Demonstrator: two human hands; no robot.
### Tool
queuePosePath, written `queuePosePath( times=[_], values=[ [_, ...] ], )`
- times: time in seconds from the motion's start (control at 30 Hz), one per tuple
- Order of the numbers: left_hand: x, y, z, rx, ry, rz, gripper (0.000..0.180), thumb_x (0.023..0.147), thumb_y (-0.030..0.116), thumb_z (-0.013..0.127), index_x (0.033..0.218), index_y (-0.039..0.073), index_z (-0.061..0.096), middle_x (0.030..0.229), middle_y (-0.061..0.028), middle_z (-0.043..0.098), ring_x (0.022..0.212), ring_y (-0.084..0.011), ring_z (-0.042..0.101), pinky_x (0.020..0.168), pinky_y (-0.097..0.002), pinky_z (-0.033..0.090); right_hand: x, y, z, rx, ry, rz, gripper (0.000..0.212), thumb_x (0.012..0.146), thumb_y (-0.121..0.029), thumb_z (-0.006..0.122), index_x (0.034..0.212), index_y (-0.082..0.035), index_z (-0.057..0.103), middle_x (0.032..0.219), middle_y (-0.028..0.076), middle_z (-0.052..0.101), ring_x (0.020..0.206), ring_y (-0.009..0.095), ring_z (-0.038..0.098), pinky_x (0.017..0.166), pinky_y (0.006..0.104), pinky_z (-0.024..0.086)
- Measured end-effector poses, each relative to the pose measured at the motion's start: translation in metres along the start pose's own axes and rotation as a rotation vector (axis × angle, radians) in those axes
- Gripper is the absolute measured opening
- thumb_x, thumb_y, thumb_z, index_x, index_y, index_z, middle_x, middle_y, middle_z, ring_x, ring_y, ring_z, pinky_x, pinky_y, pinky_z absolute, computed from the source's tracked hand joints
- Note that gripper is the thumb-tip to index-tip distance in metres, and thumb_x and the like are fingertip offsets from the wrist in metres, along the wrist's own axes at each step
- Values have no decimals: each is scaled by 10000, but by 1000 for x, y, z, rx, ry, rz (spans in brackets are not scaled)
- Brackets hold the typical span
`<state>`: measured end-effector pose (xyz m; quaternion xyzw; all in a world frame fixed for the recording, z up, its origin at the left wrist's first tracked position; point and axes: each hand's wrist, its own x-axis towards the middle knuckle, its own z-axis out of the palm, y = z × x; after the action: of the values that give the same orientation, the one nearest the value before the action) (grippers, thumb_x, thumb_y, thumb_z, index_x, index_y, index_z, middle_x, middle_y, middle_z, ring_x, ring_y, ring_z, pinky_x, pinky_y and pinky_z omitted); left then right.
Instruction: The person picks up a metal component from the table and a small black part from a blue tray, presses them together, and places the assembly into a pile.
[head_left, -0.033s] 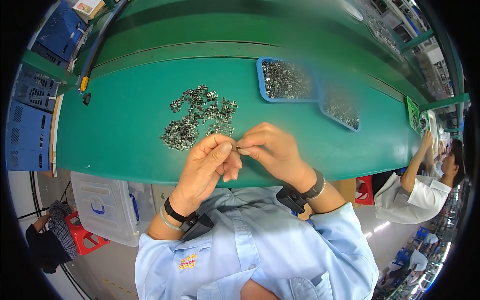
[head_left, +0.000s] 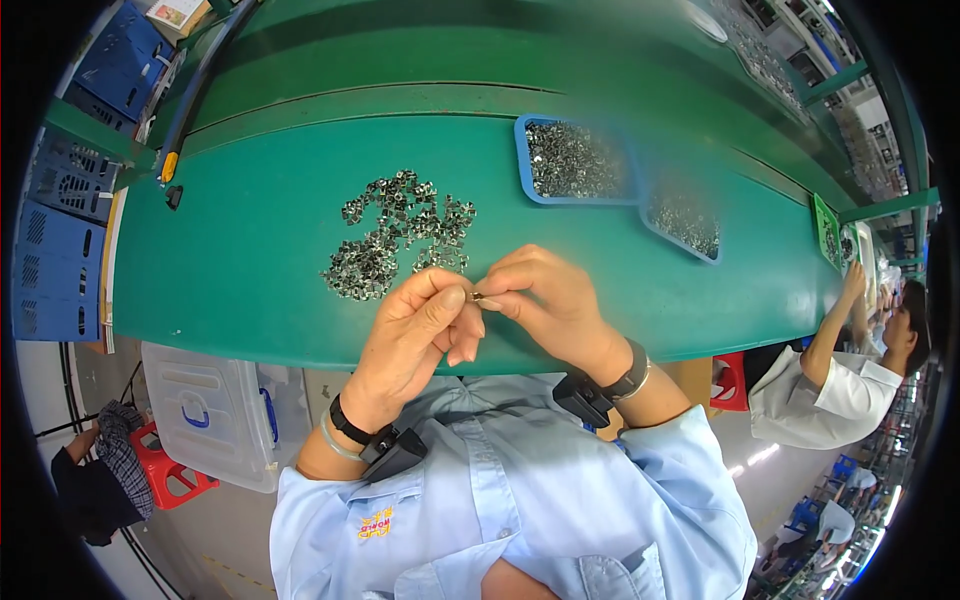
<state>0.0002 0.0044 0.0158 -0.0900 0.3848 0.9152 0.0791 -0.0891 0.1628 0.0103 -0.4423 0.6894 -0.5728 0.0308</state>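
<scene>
Between my two hands is a small dark metal part (head_left: 474, 297), pinched at the fingertips above the table's near edge. My left hand (head_left: 420, 325) grips it with thumb and forefinger, the other fingers curled below. From the other side my right hand (head_left: 545, 300) pinches it with thumb and forefinger. Its exact shape is mostly hidden by the fingertips. Just beyond my hands lies a loose pile of small shiny metal parts (head_left: 362, 268) on the green table (head_left: 250, 230).
Two blue trays (head_left: 580, 200) of small metal parts stand at the back right, partly blurred. A yellow-and-black tool (head_left: 169, 167) lies at the far left. Blue crates (head_left: 60, 275) and a lidded clear bin (head_left: 205, 415) are at the left. A co-worker (head_left: 840, 385) sits at the right.
</scene>
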Motion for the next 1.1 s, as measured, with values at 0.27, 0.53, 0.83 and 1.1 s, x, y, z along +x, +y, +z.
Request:
queuePosePath(
  times=[0.27,0.53,0.83,1.1],
  values=[
    [0,-6,-3,-138,-85,47,149,905,186,591,907,45,541,676,-85,585,496,-134,513,434,-241,391,3,-6,4,101,33,36,114,754,-39,701,846,-53,635,822,57,638,756,198,599,651,300,481],
    [2,-8,-6,-166,-102,36,166,888,183,615,872,45,525,663,-85,582,477,-140,495,429,-246,393,4,-7,3,81,17,3,107,763,-50,696,853,-59,640,812,56,639,746,199,610,627,297,489],
    [1,-3,-5,-106,-90,23,155,891,170,610,857,51,517,662,-72,587,493,-129,520,421,-237,385,6,-9,-1,19,-25,-43,135,758,-66,702,877,-86,643,816,40,636,722,190,625,578,288,501],
    [2,4,-8,43,-62,-76,157,892,182,611,864,56,520,661,-57,587,505,-122,537,423,-227,386,3,-7,-2,-26,-43,-22,112,757,-60,701,849,-76,639,802,52,633,716,199,616,590,296,488]
  ],
)
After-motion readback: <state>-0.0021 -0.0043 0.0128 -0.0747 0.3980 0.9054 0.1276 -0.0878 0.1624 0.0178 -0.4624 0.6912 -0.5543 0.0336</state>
